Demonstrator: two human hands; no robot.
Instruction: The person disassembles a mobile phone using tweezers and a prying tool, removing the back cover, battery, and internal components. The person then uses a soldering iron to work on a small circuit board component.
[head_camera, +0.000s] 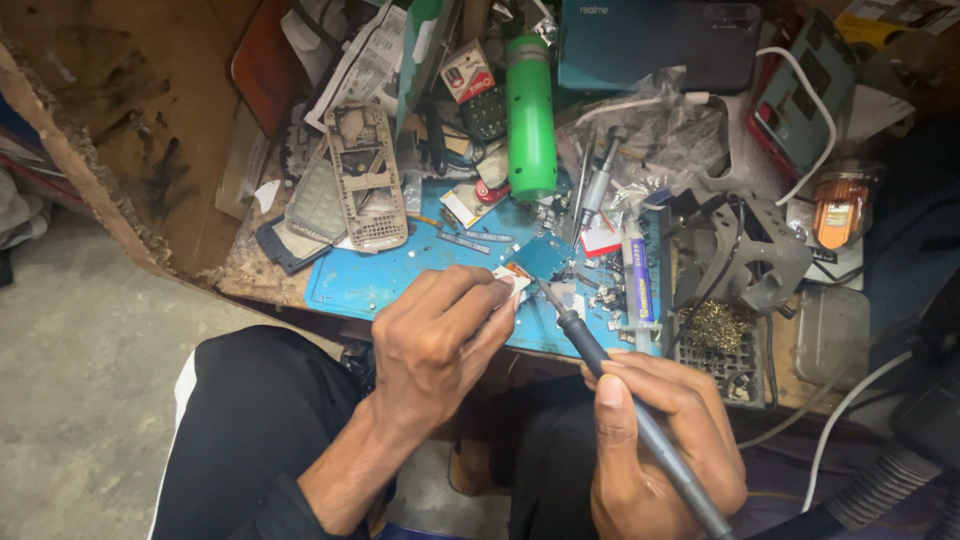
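Note:
My left hand (435, 335) pinches a small white and orange circuit part (514, 277) between thumb and fingers, just above the blue work mat (375, 275). My right hand (655, 445) grips the dark handle of a soldering iron (600, 365) like a pen. The iron's metal tip (545, 293) points up-left and sits right beside the small part, touching or nearly touching it. Both hands hover over the near edge of the mat, above my dark-trousered knees.
A phone frame (365, 180) and keypad shell lie at the mat's left. A green cylinder (530, 115), a syringe tube (636, 280), a screwdriver (598, 185), a metal iron stand (745, 250) with brass wool (718, 325), phones and white cables crowd the bench. Bare floor lies left.

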